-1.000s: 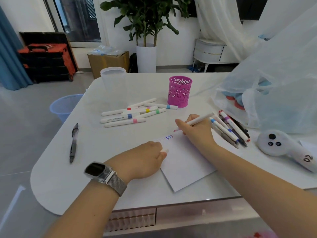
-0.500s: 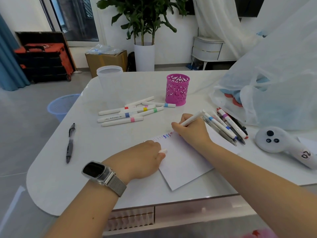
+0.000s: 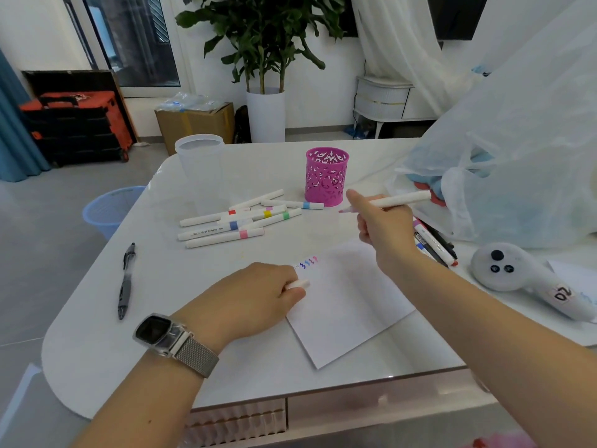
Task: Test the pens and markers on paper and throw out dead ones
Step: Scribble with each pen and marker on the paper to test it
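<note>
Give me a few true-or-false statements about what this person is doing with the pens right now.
1. The right hand holds a white marker lifted off the paper. True.
2. The pink pen cup lies tipped over. False: it stands upright.
3. The left hand grips a white cap at the paper's edge. True.
4. The paper is blank. False: small coloured squiggles mark its top corner.
5. The black pen lies among the white markers. False: it lies apart, to their left.

Pink lattice-cut pen holder [image 3: 327, 177], white paper [image 3: 349, 305] with blue-to-pink squiggles [image 3: 308, 262], white markers [image 3: 226, 223] with coloured bands.
</note>
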